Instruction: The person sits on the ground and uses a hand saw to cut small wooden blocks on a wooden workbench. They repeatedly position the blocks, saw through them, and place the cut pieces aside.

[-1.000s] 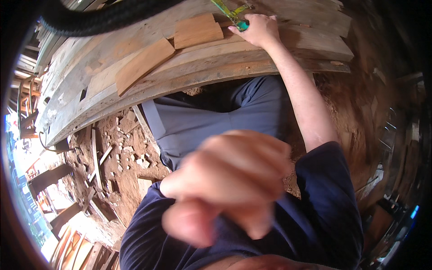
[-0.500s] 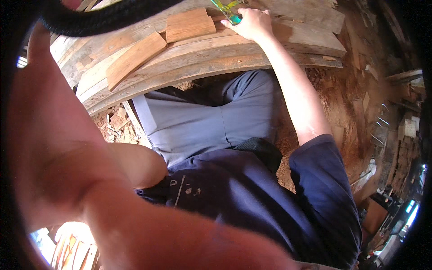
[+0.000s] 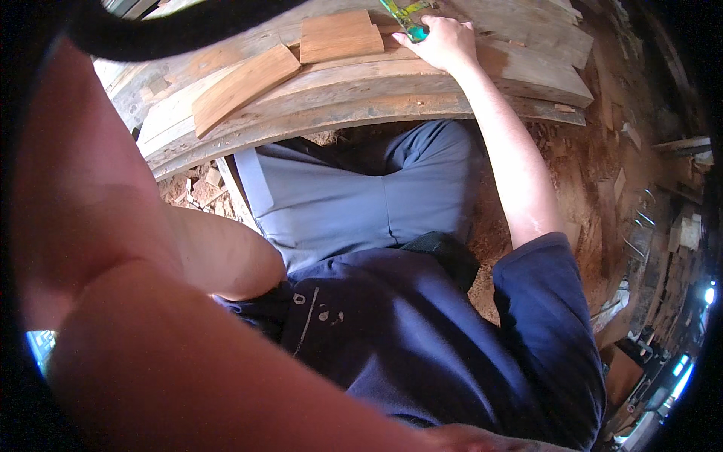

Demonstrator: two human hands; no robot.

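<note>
My right hand (image 3: 446, 44) reaches to the far side and rests over the wooden boards. Its thumb and fingers are closed around the teal end of a slim green-and-yellow tool (image 3: 414, 29); the top edge of the picture cuts this tool off, so its exact kind does not show. Two reddish-brown wood pieces, a squarish one (image 3: 341, 38) and a longer slanted one (image 3: 245, 87), lie on the boards (image 3: 361, 83) left of that hand. Blurred and very close, my raised left arm and hand (image 3: 105, 181) fill the left foreground. The left fingers cannot be made out.
A black padded band or cord (image 3: 173, 36) crosses the upper left. My legs in grey trousers (image 3: 331, 196) are in front of the boards. Wood chips (image 3: 203, 192) and sawdust cover the ground, and stacked timber scraps (image 3: 666, 264) line the far right.
The boards, wood pieces and right hand appear slightly farther right as the view shifts. My left arm has moved across the foreground. The right hand keeps its hold on the tool.
</note>
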